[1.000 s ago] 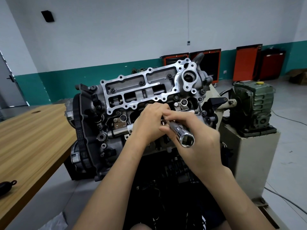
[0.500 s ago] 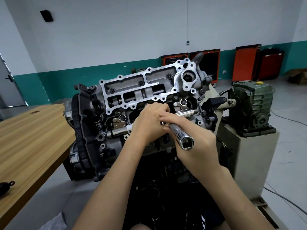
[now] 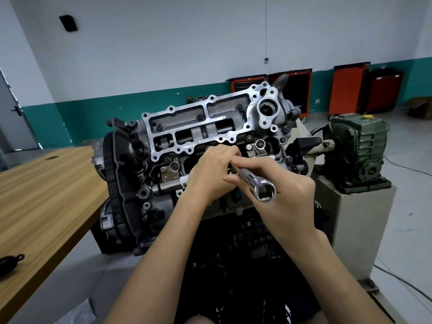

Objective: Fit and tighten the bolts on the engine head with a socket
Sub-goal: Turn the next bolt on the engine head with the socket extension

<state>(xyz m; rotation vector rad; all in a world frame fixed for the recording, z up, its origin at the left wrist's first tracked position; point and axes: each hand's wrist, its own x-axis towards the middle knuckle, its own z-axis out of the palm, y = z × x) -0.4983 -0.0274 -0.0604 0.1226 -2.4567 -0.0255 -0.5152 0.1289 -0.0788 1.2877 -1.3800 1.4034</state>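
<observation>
The engine head [image 3: 201, 127] is a bare aluminium casting tilted toward me on a stand, with several dark bolts seated around its frame. A long chrome socket [image 3: 257, 185] points at the engine's front face, its open square end toward me. My right hand [image 3: 280, 197] grips the socket's shaft between thumb and fingers. My left hand [image 3: 210, 174] curls its fingers around the socket's far tip, against the engine. The bolt under the tip is hidden by my fingers.
A wooden table [image 3: 42, 197] stands to the left with a dark object [image 3: 9, 261] near its front edge. A green gearbox [image 3: 357, 153] sits on a beige pedestal [image 3: 355, 228] at right. Orange tool cabinets [image 3: 348, 87] line the far wall. A cable [image 3: 402, 284] trails over the floor.
The socket's open end has dipped a little and my right hand has shifted slightly around it. My left hand stays at the tip.
</observation>
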